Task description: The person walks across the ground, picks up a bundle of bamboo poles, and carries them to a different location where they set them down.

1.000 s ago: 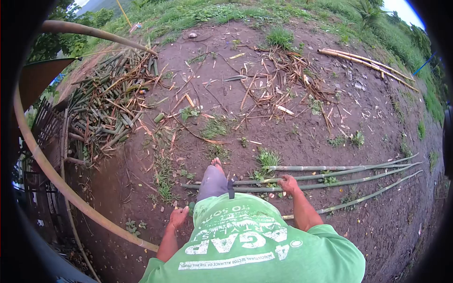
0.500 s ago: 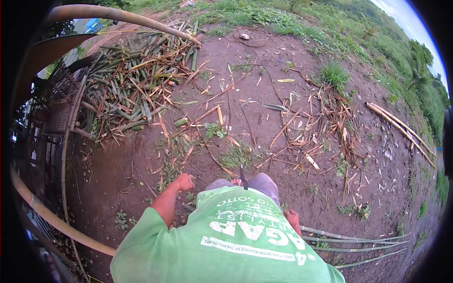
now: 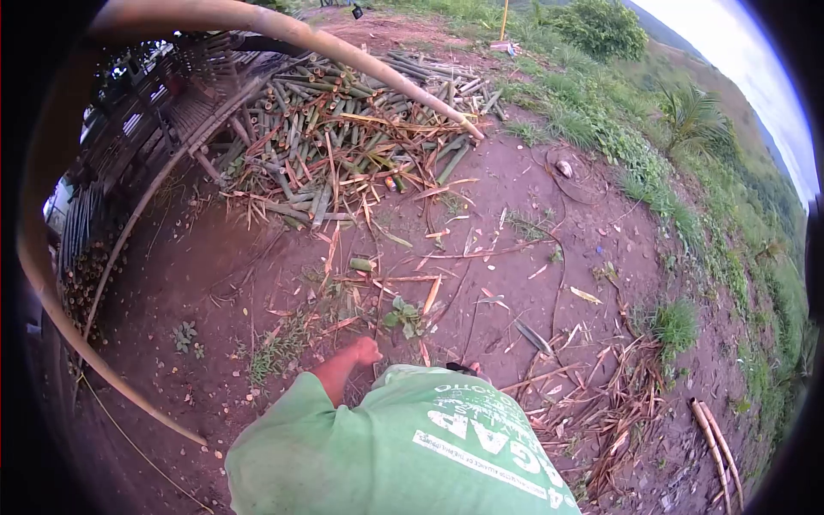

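My left hand (image 3: 365,350) hangs in front of my body with its fingers curled into a fist; I see nothing in it. It is nearest to a small leafy plant (image 3: 403,318) and some loose bamboo strips on the dirt. A short cut piece of green bamboo (image 3: 362,264) lies farther ahead. My right hand is out of sight. Below, my green printed shirt (image 3: 403,446) covers much of the view, with part of a foot and something black just past its edge.
A large heap of cut bamboo (image 3: 318,129) lies ahead, beside a slatted bamboo structure (image 3: 184,120). One long bamboo pole (image 3: 343,56) crosses above. Dry husks (image 3: 627,403) litter the ground at right, near two bamboo poles (image 3: 717,455). Grass lines the slope.
The view has turned to the left and moved forward, so the bamboo heap sits more central. My right hand and the thin poles beside it have left the frame. The left fist stays closed.
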### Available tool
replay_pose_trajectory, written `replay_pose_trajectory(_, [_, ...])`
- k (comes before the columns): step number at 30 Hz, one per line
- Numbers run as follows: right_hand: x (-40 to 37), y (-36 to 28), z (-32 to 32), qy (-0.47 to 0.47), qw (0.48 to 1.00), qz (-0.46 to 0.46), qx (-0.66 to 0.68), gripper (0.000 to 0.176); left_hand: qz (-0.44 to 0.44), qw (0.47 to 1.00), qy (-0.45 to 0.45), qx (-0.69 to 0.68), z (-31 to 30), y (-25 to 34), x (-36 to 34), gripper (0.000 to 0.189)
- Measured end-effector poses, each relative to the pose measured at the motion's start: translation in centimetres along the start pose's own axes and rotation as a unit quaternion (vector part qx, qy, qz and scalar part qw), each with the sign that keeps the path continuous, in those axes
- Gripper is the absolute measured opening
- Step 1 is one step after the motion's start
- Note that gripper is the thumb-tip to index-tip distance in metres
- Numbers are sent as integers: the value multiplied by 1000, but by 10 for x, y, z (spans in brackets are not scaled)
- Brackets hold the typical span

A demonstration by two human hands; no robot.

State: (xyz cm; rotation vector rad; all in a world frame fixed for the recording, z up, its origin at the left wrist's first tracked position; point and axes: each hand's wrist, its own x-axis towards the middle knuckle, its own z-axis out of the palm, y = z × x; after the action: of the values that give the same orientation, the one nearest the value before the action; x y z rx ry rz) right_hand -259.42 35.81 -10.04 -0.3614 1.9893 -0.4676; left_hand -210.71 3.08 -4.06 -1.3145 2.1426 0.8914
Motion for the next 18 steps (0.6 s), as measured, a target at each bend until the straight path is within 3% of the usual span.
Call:
replay_pose_trajectory(1, [19,-16,-29,17,1000,3,23,29,-54,998,-26,-17,78,-39,56,31])
replay_pose_trajectory(2, [42,-36,-60,43,998,-7,51,28,-12,997,-72,-11,48,-19,47,25])
replay_pose_trajectory(4, [85,-85,-125,92,990,-30,103,28,27,993,-52,-106,-11,32,17,21])
replay_pose_trajectory(5, [104,-124,-156,103,989,-42,97,28,22,978,19,-206,-18,47,20,20])
replay_pose_trajectory(6, [133,-160,-186,100,989,-54,93,27,13,948,95,-304,-27,60,31,20])
replay_pose_trajectory(8, [152,-266,-228,85,991,-97,41,29,12,930,115,-349,-52,76,70,22])
replay_pose_trajectory(9, [199,-278,-242,97,984,-132,69,33,10,919,125,-372,-64,82,93,24])
replay_pose_trajectory(10, [245,-288,-253,108,975,-168,95,37,-1,919,65,-389,-80,85,115,23])
replay_pose_trajectory(13, [271,-386,-250,144,967,-192,90,41,-36,915,-83,-394,-149,85,185,23])
replay_pose_trajectory(15, [282,-436,-228,120,977,-149,95,42,-56,923,-148,-352,-182,70,246,23])
replay_pose_trajectory(17, [306,-443,-193,76,983,-113,125,41,-106,924,-142,-339,-238,65,302,21])
replay_pose_trajectory(18, [305,-453,-178,19,997,-62,45,44,-135,922,-145,-333,-270,67,321,21])
